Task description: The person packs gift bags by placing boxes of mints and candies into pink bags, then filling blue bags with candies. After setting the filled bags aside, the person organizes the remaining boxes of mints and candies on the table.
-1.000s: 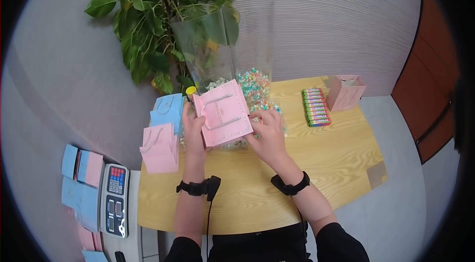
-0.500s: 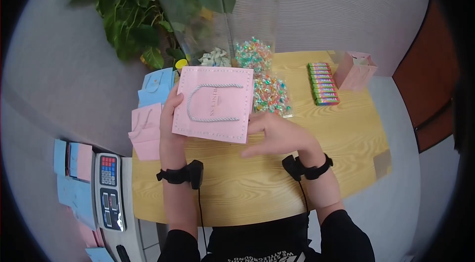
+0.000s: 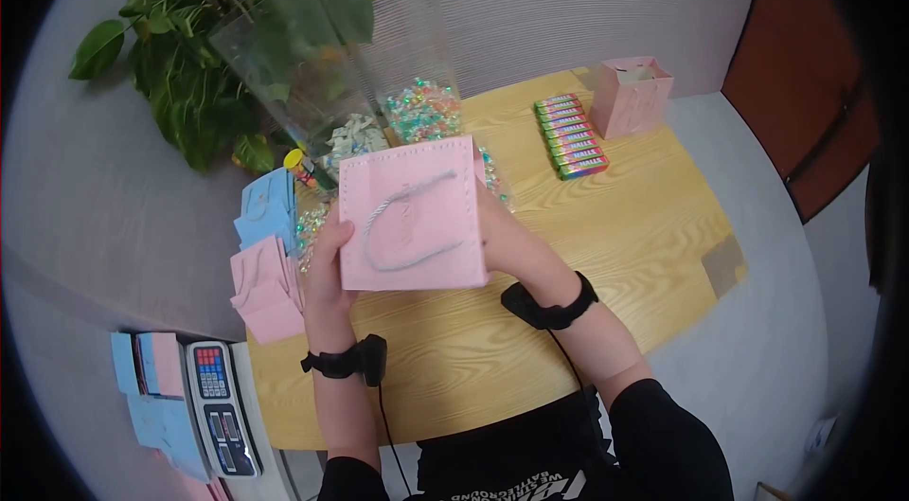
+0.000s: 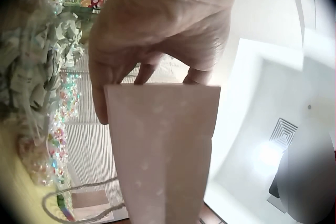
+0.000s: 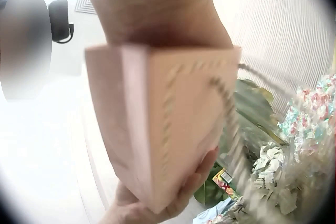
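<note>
A pink paper gift bag (image 3: 407, 217) with a silver rope handle is held up over the table, lying on its side with its mouth toward the right. My left hand (image 3: 329, 250) grips it by the base end, thumb on the front panel and the other fingers behind. In the left wrist view that hand (image 4: 163, 29) is at the narrow bottom of the bag. My right hand (image 3: 507, 234) reaches into the mouth, so its fingers are hidden. The right wrist view shows the wrist (image 5: 157, 8) passing behind the bag's rim.
Wrapped candies (image 3: 421, 113) fill clear bags behind the held bag. Stacked HALLS rolls (image 3: 573, 136) and a standing pink bag (image 3: 632, 98) are at the back right. Flat blue bags (image 3: 265, 207) and pink bags (image 3: 268, 288) lie left, near a scale (image 3: 223, 406).
My right hand came away from the pink gift bag's edge, then went into its mouth. The bag turned so its front faces up, while my left hand kept its grip. The head view shifted.
</note>
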Tool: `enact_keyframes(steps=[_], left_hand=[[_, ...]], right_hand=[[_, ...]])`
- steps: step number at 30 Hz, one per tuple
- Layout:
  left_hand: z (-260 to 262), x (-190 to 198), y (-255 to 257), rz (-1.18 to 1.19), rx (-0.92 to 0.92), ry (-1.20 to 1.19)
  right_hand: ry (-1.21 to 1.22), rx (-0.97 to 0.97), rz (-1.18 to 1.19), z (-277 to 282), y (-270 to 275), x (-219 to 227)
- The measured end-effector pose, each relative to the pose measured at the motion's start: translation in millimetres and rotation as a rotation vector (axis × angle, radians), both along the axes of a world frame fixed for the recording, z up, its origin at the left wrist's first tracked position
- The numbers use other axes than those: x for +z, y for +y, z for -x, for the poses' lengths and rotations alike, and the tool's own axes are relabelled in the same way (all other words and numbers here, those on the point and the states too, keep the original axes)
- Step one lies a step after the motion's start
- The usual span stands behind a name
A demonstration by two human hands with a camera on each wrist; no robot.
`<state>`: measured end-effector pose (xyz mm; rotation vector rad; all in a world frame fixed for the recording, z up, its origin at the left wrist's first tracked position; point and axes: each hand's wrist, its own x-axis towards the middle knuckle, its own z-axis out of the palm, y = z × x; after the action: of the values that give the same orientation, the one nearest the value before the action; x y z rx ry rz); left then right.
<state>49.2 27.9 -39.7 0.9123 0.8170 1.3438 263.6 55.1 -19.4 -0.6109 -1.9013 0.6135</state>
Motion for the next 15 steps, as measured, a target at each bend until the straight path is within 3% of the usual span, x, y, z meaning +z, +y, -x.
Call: enact_keyframes(steps=[2, 4, 6, 8, 9, 11, 12, 13, 15], left_hand=[[-13, 2, -1, -0.094, -0.045, 0.039], [-20, 4, -3, -0.089, 0.048, 0.068], [-20, 10, -6, -0.102, 0.018, 0.062], [-22, 11, -9, -0.116, -0.012, 0.057], [-23, 9, -11, -0.112, 0.031, 0.088], [-23, 5, -18, -0.107, 0.067, 0.123], [-22, 3, -22, -0.029, 0.085, 0.115], [-21, 0, -27, 0.051, 0.105, 0.108], [-9, -8, -39, 0.067, 0.108, 0.058]], right_hand=[[0.318, 0.334, 0.586, -6, -14, 12], [0.258, 0.393, 0.618, -14, -10, 4], [0.197, 0.457, 0.647, -19, -7, -2], [-0.036, 0.504, 0.442, -20, -8, -4], [-0.029, 0.497, 0.442, -18, -10, -3], [-0.290, 0.399, 0.379, -3, -18, 0], [-0.030, 0.419, 0.239, 15, -15, -38], [-0.026, 0.413, 0.240, 19, -20, -36], [0.372, 0.580, 0.604, 20, -30, -26]])
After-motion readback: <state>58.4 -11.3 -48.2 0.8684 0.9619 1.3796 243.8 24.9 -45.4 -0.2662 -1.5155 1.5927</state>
